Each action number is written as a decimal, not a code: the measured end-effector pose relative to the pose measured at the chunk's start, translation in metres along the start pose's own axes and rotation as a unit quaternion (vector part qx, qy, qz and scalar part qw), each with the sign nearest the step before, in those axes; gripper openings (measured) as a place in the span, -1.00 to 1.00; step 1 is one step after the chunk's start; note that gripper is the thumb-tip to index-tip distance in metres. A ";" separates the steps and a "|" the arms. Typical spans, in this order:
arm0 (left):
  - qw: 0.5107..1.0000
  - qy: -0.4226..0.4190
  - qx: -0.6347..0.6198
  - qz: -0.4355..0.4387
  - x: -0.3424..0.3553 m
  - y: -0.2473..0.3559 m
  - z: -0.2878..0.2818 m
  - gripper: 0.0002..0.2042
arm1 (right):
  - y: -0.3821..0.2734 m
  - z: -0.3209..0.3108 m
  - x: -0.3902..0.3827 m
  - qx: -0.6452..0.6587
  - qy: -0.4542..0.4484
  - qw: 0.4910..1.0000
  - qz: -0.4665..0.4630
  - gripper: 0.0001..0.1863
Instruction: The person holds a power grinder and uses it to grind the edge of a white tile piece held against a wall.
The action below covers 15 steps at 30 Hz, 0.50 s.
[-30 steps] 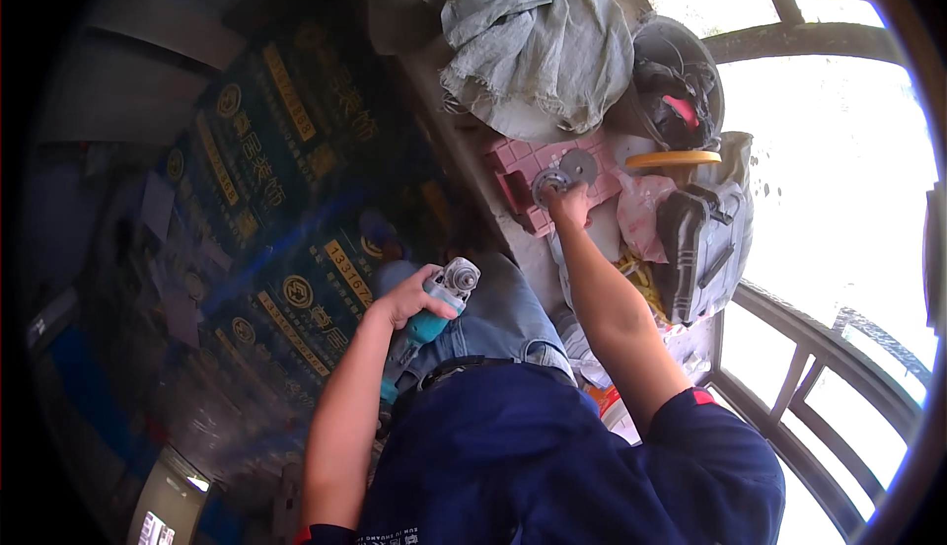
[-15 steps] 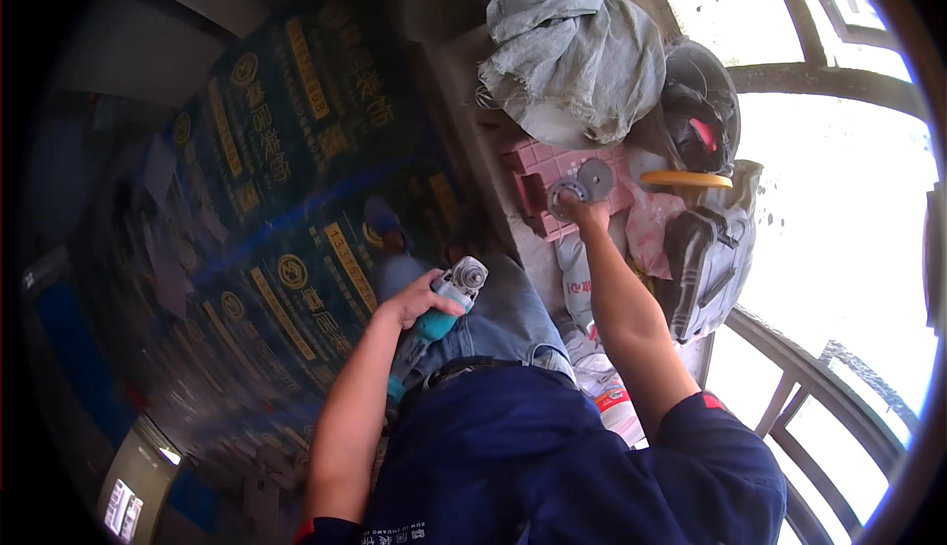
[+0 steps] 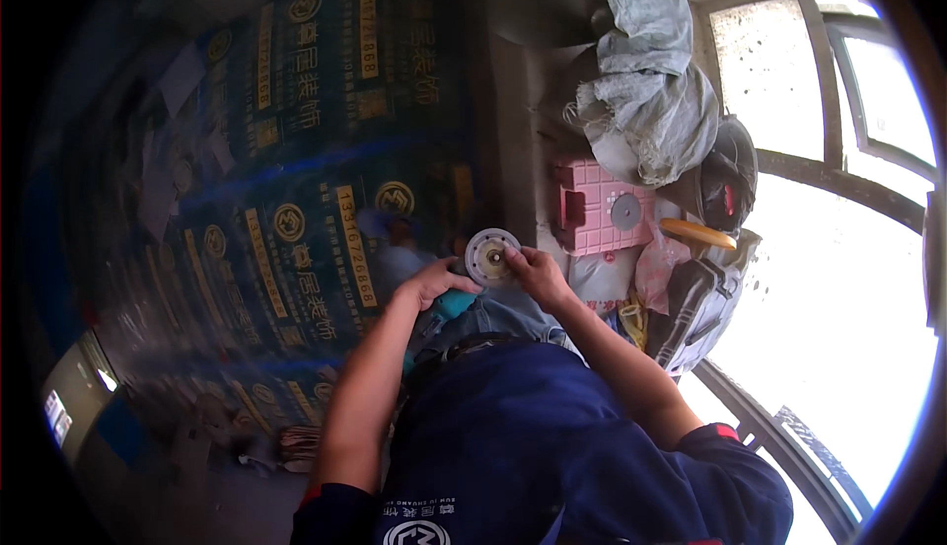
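1. Gold characters, round emblems and upright bands of digits run in rows over the dark green floor sheet (image 3: 370, 165); the print is sharpest mid-sheet and fades into shadow at left.
2. The dark blue shirt (image 3: 493, 417) carries pale lettering and 1 round emblem at the near edge. A white bag (image 3: 596, 279), right of the hands, shows red characters.
3. A blue strip (image 3: 321, 178) crosses the sheet. Right of the sheet, a bare grey band runs toward the far side; bright windows (image 3: 769, 72) fill the right.
4. Along that side, from far to near: a grey sack (image 3: 646, 81), a dark bucket (image 3: 728, 175), a pink box (image 3: 582, 190) with a grey disc (image 3: 625, 212) lying flat on it, a yellow ring (image 3: 698, 233), a pink bag (image 3: 659, 267) and a dark case (image 3: 695, 313).
5. The teal grinder (image 3: 454, 305) is before the person, over the jeans (image 3: 528, 320). Its long axis slants from near left to far right, head end far.
6. The left grip (image 3: 431, 285) is closed around the grinder near its head.
7. The right grip (image 3: 540, 274) pinches the right rim of a pale round wheel (image 3: 479, 261) at the grinder's head; its open face points up. I cannot tell whether it is seated.
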State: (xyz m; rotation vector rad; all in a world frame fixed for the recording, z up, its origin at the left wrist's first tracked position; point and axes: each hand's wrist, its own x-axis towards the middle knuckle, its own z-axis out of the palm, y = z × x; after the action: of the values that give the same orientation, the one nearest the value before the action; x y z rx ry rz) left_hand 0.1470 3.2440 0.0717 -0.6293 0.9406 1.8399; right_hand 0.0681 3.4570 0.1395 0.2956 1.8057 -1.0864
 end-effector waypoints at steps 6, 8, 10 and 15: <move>0.995 0.022 -0.021 0.094 -0.053 -0.019 -0.048 -0.23 | -0.050 0.055 0.002 -0.136 -0.027 0.989 -0.053 -0.45; 0.990 0.045 -0.010 0.131 -0.070 -0.017 -0.070 -0.19 | -0.068 0.076 0.009 -0.206 -0.037 0.974 -0.081 -0.44; 0.994 0.057 -0.010 0.096 -0.089 -0.014 -0.089 -0.17 | -0.084 0.103 0.011 -0.242 -0.013 0.966 -0.093 -0.43; 0.985 0.077 -0.014 0.156 -0.162 -0.001 -0.150 -0.30 | -0.143 0.172 0.020 -0.264 -0.042 0.953 -0.143 -0.46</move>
State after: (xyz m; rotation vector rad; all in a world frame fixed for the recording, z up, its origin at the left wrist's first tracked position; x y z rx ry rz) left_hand 0.2203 3.0384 0.1063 -0.6792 1.1702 2.1056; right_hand 0.0753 3.2357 0.1786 -0.3381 2.0214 -0.7465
